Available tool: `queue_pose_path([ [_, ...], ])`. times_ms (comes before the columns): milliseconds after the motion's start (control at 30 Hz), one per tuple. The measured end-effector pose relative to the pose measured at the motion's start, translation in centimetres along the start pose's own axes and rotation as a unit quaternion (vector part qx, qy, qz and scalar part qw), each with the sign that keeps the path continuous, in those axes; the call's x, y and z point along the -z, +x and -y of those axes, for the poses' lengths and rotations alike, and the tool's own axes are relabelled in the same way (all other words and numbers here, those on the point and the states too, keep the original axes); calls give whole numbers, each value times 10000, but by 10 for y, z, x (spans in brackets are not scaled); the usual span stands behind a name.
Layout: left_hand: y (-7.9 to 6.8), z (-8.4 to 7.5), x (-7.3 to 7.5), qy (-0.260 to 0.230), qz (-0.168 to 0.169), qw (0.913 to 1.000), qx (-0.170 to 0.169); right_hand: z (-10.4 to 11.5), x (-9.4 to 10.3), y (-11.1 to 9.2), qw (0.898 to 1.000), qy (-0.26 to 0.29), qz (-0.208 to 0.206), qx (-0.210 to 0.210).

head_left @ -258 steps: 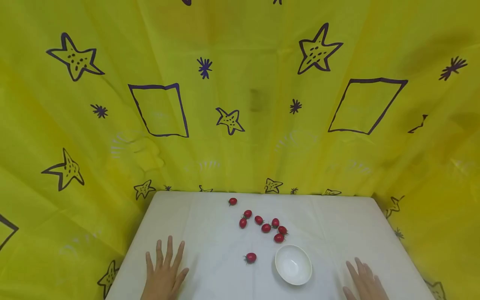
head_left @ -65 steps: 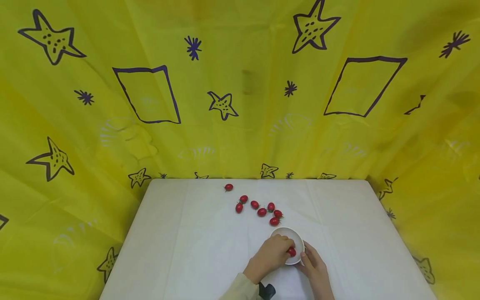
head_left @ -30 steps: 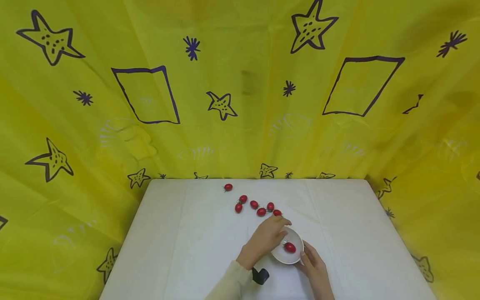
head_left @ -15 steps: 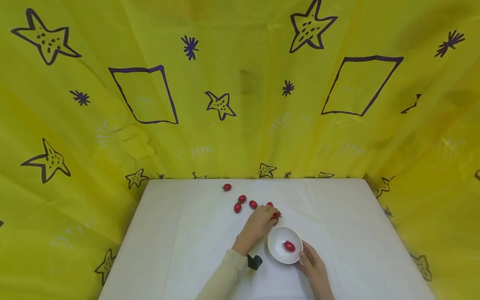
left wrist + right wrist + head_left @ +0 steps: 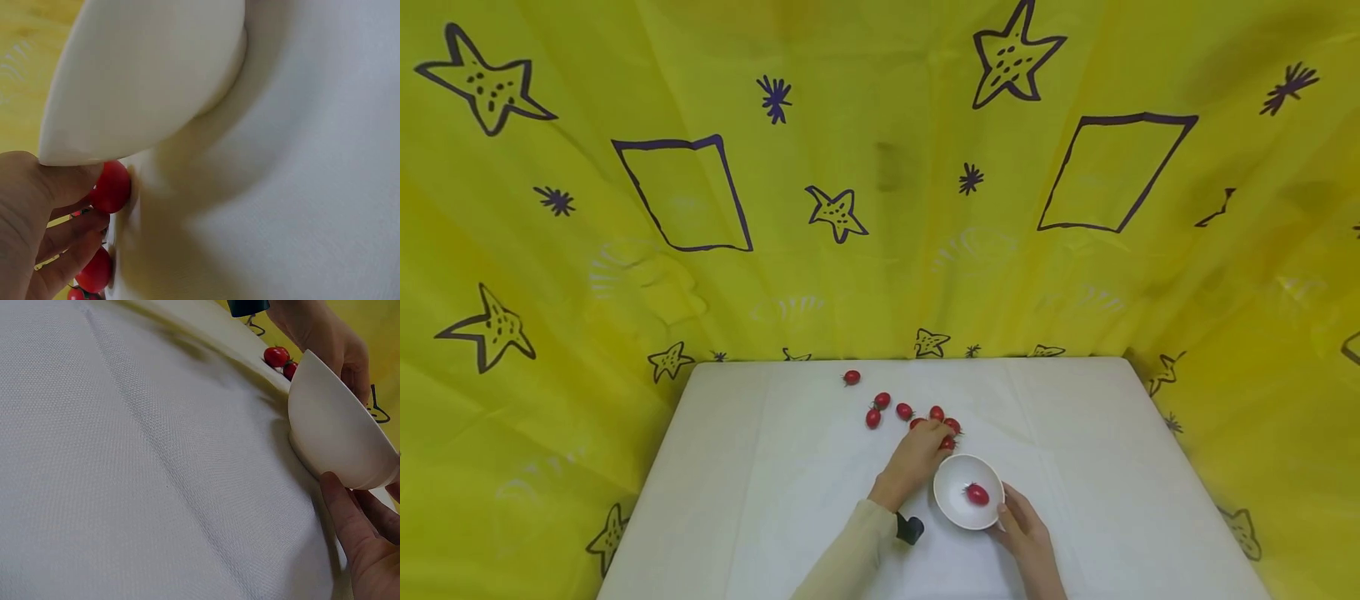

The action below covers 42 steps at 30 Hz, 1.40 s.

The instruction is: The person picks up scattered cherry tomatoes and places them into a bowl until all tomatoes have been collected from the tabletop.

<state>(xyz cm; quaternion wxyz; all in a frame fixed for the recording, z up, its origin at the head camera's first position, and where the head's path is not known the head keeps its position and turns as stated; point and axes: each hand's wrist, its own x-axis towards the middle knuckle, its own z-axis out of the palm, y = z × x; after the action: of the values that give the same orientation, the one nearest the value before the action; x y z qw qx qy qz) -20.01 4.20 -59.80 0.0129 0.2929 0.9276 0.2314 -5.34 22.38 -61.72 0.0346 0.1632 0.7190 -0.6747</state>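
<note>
My left hand (image 5: pixel 917 454) reaches past the left of the white bowl (image 5: pixel 947 510), fingers curled down over a cluster of red cherry tomatoes. In the left wrist view its thumb and fingers close about one cherry tomato (image 5: pixel 112 187); another cherry tomato (image 5: pixel 95 272) lies by the other fingertips. My right hand (image 5: pixel 1028 537) holds the bowl at its right side, thumb near the rim, and in the right wrist view a fingertip is at the bowl's base (image 5: pixel 306 456). Inside the bowl lies a single cherry tomato (image 5: pixel 977 494) with its green stem.
Farther back on the white table (image 5: pixel 1075 433) lie several more cherry tomatoes, among them a lone tomato (image 5: pixel 852 377) near the far edge. A yellow curtain (image 5: pixel 880 275) with drawn stars surrounds the table. On the left wrist sits a dark camera mount (image 5: pixel 910 529).
Earlier both hands lay apart on the table. The right hand came to hold the bowl; the left let a tomato go into it, then moved out and back to the cluster.
</note>
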Motion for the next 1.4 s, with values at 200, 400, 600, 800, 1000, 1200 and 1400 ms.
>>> queue_pose_path([
  [200, -3, 4, -2, -21, 45, 10000, 8, 0, -1, 0, 10000, -67, -17, -14],
  [400, -3, 6, -3, -81, 112, 9999, 55, 0, -1, 0, 10000, -33, -46, 8],
  [600, -3, 7, -4, -154, 50, 9999, 2, -1, 0, 0, 10000, 50, 9, -48],
  [800, -5, 6, -1, -179, -49, 9998, -67, -1, 0, 1, 9999, 48, 37, -100],
  [1000, -8, 6, 2, -81, -210, 9996, -169, -2, 1, 3, 9998, -5, 60, -197],
  [1200, -14, 5, 2, -67, -377, 9992, -99, -2, 1, 3, 9997, -19, 33, -229],
  [1400, -22, 3, 5, -108, -733, 9971, -167, -2, 0, 1, 9999, 53, 27, -131],
])
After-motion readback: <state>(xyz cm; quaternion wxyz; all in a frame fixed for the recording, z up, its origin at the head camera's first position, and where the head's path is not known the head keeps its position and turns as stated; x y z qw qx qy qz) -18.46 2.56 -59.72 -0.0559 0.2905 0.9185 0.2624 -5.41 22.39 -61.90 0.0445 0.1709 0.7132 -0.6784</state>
